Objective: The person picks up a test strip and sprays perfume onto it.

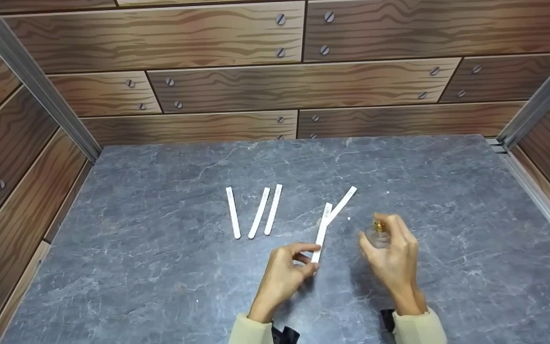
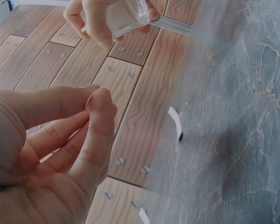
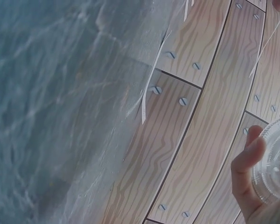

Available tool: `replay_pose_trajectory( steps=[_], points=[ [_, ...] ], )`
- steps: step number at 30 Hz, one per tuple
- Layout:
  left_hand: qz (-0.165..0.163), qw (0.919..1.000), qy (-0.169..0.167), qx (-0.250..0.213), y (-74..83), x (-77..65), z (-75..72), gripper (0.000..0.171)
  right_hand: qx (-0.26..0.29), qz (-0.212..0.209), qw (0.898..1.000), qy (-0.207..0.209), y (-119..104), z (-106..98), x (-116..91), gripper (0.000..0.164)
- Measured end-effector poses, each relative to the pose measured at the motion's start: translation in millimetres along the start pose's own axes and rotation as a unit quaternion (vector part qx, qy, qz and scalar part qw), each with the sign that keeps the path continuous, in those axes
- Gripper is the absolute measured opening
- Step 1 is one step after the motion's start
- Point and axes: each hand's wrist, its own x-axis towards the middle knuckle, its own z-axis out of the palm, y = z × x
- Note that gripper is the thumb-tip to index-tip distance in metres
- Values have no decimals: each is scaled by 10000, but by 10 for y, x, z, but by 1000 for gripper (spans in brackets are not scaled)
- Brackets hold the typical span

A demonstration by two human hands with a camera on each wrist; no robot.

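Observation:
Between thumb and fingertips, my left hand (image 1: 282, 274) pinches the lower end of a white paper test strip (image 1: 322, 234). The strip slants up and away, raised off the table; the right wrist view shows it as a thin line (image 3: 266, 46). To its right, my right hand (image 1: 396, 255) grips a small clear ribbed glass perfume bottle (image 2: 126, 17), with the index finger at its gold spray top (image 1: 378, 225). The nozzle side lies a short way from the strip. Another white strip (image 1: 344, 203) lies on the table, partly hidden behind the held one in the head view.
Three more white strips lie to the left: one leaning left (image 1: 233, 212) and two side by side, a nearer (image 1: 259, 213) and a farther (image 1: 273, 210). The grey marbled table (image 1: 160, 277) ends at a wood-patterned back wall (image 1: 237, 91). Metal rails (image 1: 542, 200) border the sides.

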Motion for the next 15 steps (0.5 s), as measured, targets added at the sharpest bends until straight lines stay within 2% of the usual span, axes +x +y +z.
replay_pose_trajectory(
  steps=[8, 15],
  points=[
    [-21, 10000, 1, -50, 17, 4, 4, 33, -40, 39, 10000, 43, 0, -14, 8, 37],
    [0, 10000, 24, 94, -6, 3, 10, 33, -141, 185, 9997, 70, -3, -22, 13, 39]
  ],
)
